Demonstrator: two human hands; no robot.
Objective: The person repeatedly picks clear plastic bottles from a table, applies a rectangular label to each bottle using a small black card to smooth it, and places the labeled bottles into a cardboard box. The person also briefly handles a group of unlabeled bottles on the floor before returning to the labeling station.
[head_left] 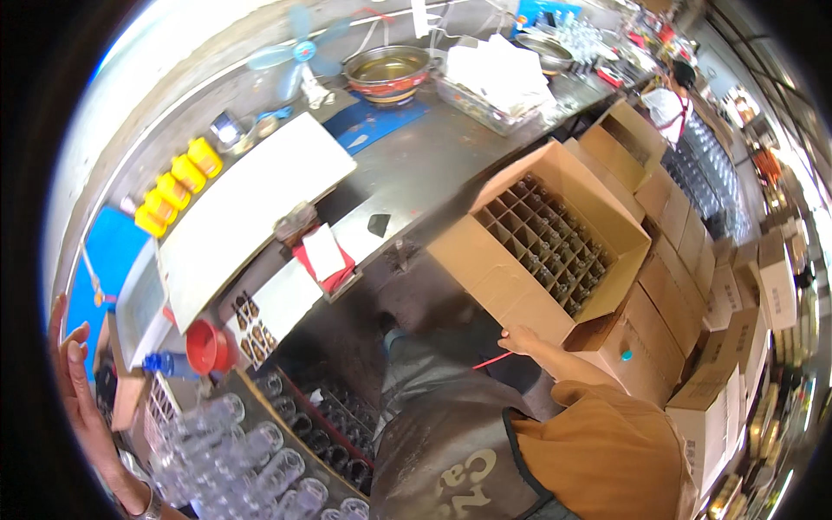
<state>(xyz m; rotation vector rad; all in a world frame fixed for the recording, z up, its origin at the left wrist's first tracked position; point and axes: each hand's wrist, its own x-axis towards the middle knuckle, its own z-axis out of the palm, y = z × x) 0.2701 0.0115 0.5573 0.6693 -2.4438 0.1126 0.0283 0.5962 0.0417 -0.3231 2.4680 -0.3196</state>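
At the lower edge of an open cardboard carton [490, 273], my right hand [520, 340] has its fingers closed on the flap. A thin red strip [492, 360] shows just below those fingers; whether it is held too I cannot make out. Inside the carton, cardboard dividers form a grid, with clear glass bottles [563, 251] in many of the cells. My left hand [82, 407] is raised at the far left rim, fingers stretched out and holding nothing. Nearest to it are a blue sheet [111, 251] and a crowd of clear glasses [217, 459].
Several cartons [667, 295] are stacked on the right. A steel worktable [425, 156] carries a large bowl [387, 69], a papers-filled bin [498, 87], yellow bottles [178, 180] and a white board [260, 208]. A red bucket [211, 345] stands left. Another person [669, 108] works farther back.
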